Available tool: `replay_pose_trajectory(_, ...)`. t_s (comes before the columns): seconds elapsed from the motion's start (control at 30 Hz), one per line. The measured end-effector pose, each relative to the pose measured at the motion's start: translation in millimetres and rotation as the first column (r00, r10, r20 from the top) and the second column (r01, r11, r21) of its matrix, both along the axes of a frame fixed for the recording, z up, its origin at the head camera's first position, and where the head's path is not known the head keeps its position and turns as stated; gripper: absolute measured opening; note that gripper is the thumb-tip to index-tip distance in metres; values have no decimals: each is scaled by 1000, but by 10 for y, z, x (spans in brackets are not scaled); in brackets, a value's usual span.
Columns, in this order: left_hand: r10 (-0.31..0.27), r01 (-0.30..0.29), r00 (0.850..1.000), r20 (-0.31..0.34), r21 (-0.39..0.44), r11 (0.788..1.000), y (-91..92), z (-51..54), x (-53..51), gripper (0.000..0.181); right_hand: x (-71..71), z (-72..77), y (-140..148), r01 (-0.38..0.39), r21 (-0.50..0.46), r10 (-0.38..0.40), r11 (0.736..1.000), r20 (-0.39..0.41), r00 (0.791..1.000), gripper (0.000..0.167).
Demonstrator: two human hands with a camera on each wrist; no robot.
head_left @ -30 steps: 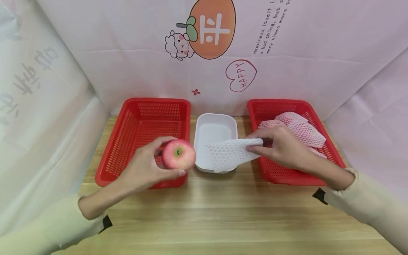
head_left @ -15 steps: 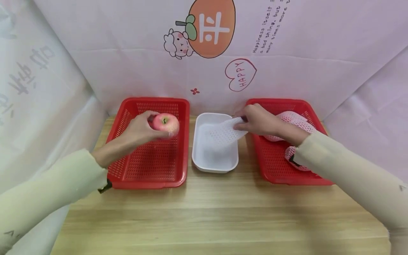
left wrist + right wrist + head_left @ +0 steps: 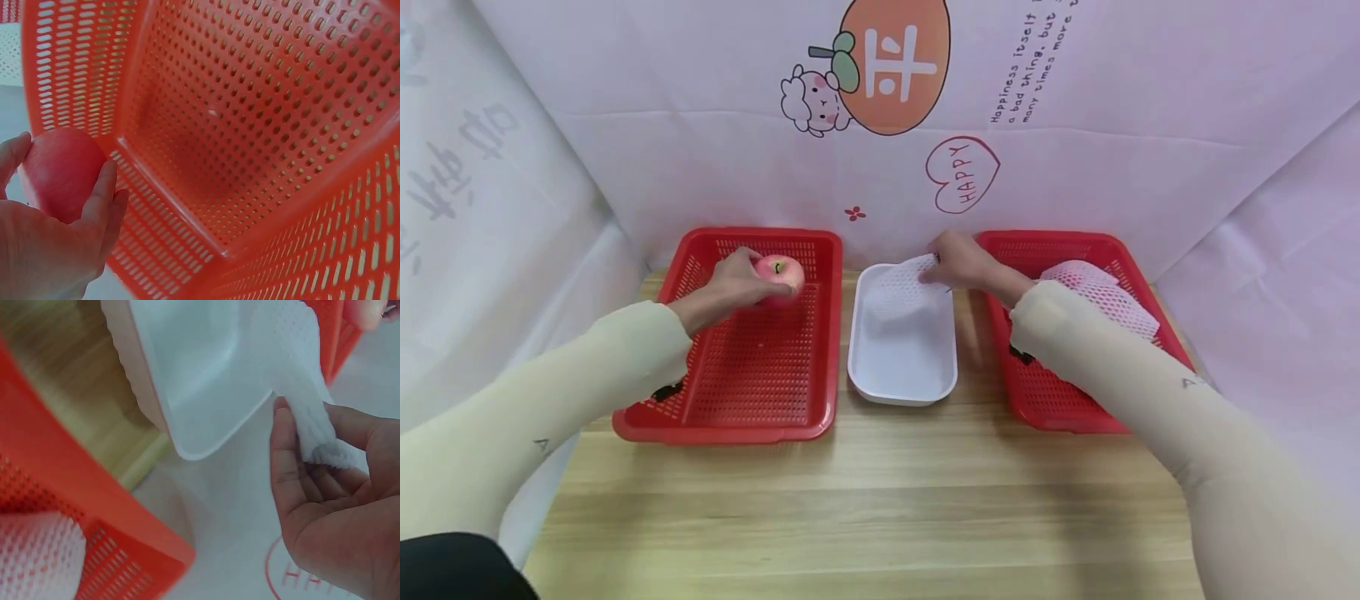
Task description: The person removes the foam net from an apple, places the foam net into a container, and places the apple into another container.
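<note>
My left hand (image 3: 737, 282) grips a pink-red apple (image 3: 781, 277) over the far part of the left red basket (image 3: 722, 434). In the left wrist view, fingers and thumb curve round the apple (image 3: 61, 172), and the basket floor below looks bare. A white foam net sleeve (image 3: 904, 282) hangs from my right hand (image 3: 964, 262), pinched between thumb and fingers. The sleeve lies over the far end of the white plastic tray (image 3: 902, 397). From the right wrist, the foam net sleeve (image 3: 306, 387) looks flattened and limp, its bunched end between the fingers.
Beside the tray on the right stands another red basket (image 3: 1037, 412) with net-wrapped fruit (image 3: 1101, 292), partly hidden by my right sleeve. A printed white cloth (image 3: 737, 83) rises behind the containers. Bare wooden tabletop (image 3: 865, 500) lies in front.
My left hand has carried the apple away and left, from near the tray to over the left basket. My right hand has moved the foam net sleeve left and farther back over the tray.
</note>
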State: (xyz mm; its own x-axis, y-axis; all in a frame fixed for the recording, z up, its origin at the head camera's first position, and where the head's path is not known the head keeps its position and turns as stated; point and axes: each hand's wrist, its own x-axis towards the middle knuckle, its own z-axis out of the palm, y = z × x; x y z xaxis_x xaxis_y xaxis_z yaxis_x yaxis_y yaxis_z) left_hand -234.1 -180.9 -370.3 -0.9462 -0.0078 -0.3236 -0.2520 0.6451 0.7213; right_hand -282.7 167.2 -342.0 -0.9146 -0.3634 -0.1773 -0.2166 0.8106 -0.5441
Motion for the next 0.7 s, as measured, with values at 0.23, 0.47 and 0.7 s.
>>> replay_pose_trajectory(0.23,-11,11,1000,10,7,1000,59,-157,-170,66,-50,-136,-104,130,33,-134,991,190,973,58)
replay_pose_trajectory(0.47,5,-5,998,65,10,1000,107,-185,-319,72,-110,-260,-181,180,27,-179,983,318,931,48)
replay_pose_trajectory(0.7,14,-16,997,74,19,1000,164,-279,-397,79,-46,-348,-230,231,20,-224,973,327,918,49)
